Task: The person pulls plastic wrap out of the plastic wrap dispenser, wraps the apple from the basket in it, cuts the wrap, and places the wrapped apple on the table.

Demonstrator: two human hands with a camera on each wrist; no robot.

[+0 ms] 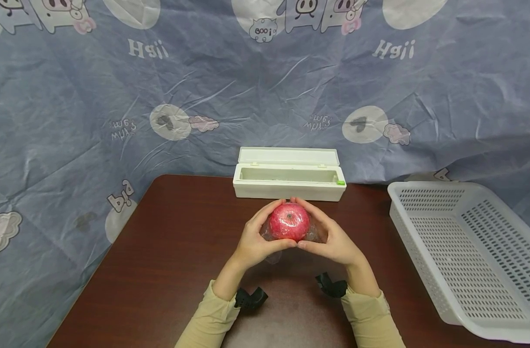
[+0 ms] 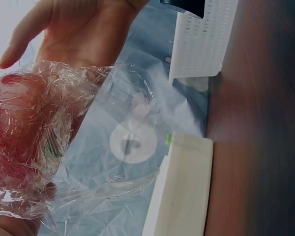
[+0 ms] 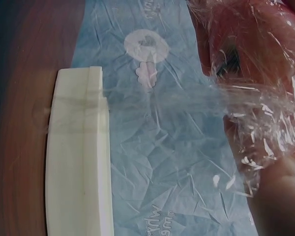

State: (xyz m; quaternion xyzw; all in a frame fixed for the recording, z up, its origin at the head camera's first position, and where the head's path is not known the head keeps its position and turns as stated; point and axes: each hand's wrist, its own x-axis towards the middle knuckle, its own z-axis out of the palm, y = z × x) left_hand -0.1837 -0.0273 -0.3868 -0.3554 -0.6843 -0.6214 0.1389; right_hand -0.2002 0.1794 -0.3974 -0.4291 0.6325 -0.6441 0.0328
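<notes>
A red apple (image 1: 289, 222), wound in clear plastic wrap (image 3: 265, 140), is held above the table between both hands, its stem end facing up. My left hand (image 1: 257, 240) curves round its left side, and my right hand (image 1: 334, 241) holds the right side in the same way. The thumbs meet at the front while the fingertips come together behind it. Crumpled wrap bunches beneath the apple in the left wrist view, and a loose strip of it hangs down. The apple's underside is hidden from the head view.
Behind the hands stands a white wrap box (image 1: 288, 190) with its lid raised and a green piece at its right end. A white perforated basket (image 1: 414, 263) sits at the right of the brown table (image 1: 182, 251). A blue printed cloth (image 1: 265, 87) hangs behind.
</notes>
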